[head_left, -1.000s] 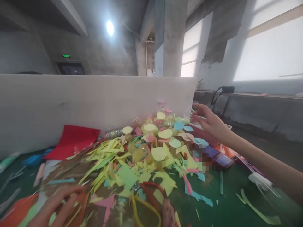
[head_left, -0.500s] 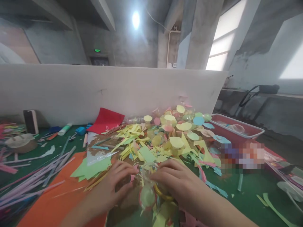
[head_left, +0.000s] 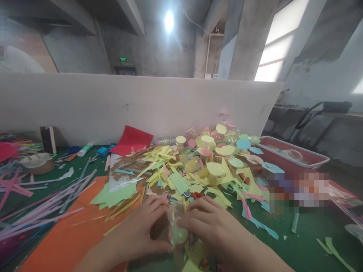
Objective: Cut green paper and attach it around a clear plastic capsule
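Both my hands meet near the bottom middle of the view around a small clear plastic ball (head_left: 177, 226) with a greenish inside. My left hand (head_left: 141, 228) curls against its left side, fingers bent. My right hand (head_left: 210, 223) pinches it from the right with fingertips on top. Just beyond them lies a heap of cut paper scraps (head_left: 198, 170), yellow, green, pink and blue, with round paper discs and more small clear balls mixed in. A sheet of orange paper (head_left: 70, 238) lies under my left forearm.
A white board wall (head_left: 113, 102) backs the green table (head_left: 297, 241). A red tray (head_left: 295, 156) stands at right. Red paper (head_left: 132, 140), a glue stick (head_left: 84, 150), a phone (head_left: 47, 139), a tape roll (head_left: 36, 162) and several thin straws (head_left: 42, 204) lie at left.
One second ago my right hand reached toward the red tray; it has since come back to the front. Both hands now close around the clear ball, and the view has swung left.
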